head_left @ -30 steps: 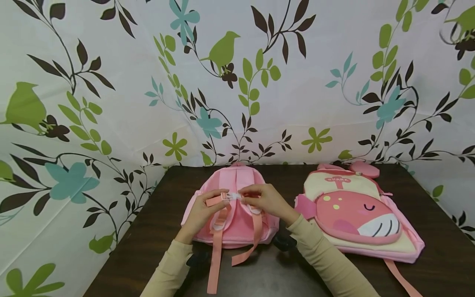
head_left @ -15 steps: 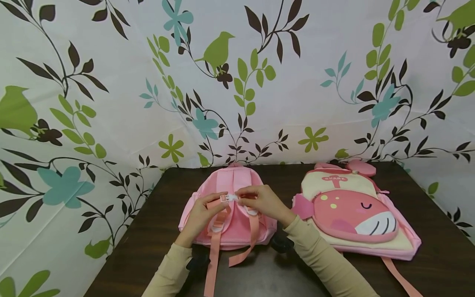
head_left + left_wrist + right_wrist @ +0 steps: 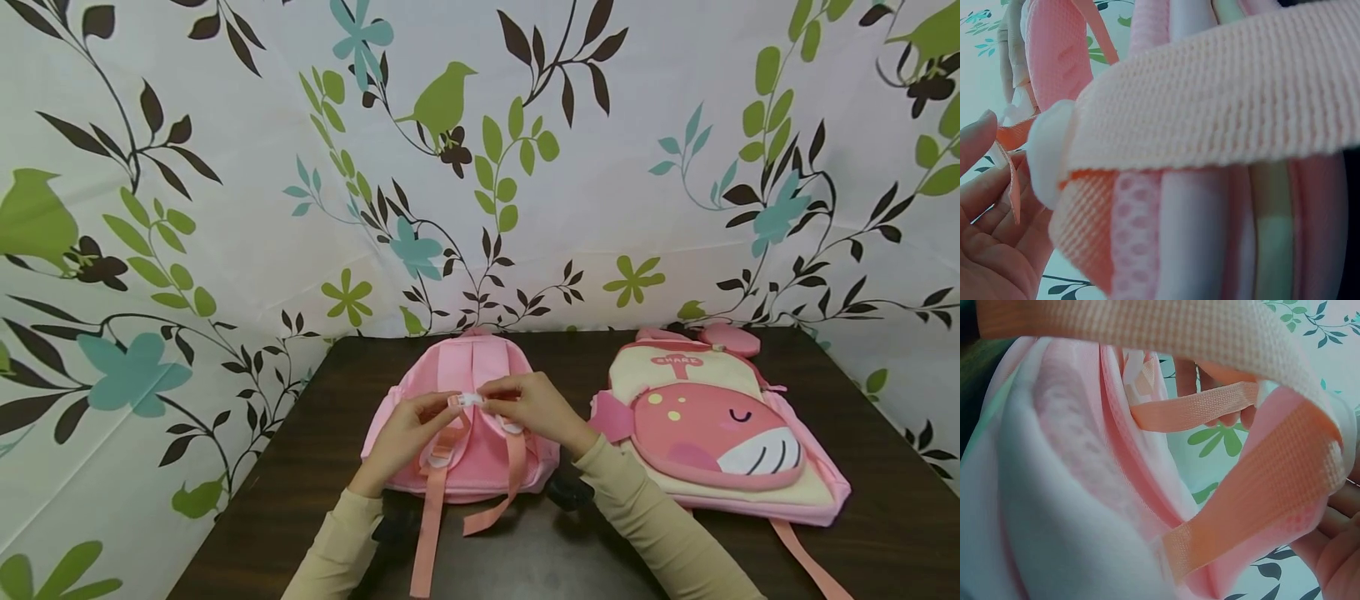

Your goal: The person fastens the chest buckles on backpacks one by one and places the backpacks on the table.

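1. Pink backpack (image 3: 468,417) lies strap-side up at the table's (image 3: 300,500) far centre.
2. Left hand (image 3: 408,433) and right hand (image 3: 536,408) each pinch one half of the white chest buckle (image 3: 467,401).
3. Halves meet; whether they are latched cannot be told.
4. Shark backpack (image 3: 712,425) lies untouched at right.
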Motion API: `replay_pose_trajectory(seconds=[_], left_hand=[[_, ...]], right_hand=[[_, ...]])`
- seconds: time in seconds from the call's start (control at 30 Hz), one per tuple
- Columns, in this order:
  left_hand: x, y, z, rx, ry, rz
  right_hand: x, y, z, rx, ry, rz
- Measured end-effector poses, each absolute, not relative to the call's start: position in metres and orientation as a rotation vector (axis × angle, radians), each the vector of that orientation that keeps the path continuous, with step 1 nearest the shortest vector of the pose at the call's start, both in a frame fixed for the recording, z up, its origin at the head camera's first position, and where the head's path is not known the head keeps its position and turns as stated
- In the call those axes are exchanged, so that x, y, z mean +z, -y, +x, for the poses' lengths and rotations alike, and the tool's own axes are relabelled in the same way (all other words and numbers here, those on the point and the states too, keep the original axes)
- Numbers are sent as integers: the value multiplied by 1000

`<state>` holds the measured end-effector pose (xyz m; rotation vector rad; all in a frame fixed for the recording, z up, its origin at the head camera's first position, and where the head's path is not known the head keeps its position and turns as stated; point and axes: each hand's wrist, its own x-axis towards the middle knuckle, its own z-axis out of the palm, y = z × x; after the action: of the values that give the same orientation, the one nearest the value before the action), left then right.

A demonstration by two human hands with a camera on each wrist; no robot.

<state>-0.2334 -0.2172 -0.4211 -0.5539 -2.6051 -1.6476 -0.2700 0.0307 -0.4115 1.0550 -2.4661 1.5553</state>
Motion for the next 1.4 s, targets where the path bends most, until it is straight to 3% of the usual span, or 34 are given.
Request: replay_pose_trajectory(seconds=[1.17, 1.4], left_hand=[[-427, 215, -231, -1675, 2659, -554], [-423, 221, -234, -1544, 2752, -651]], right_hand=[[-416, -28, -270, 1566, 2515, 1080], [-422, -25, -270, 1581, 2536, 1144]])
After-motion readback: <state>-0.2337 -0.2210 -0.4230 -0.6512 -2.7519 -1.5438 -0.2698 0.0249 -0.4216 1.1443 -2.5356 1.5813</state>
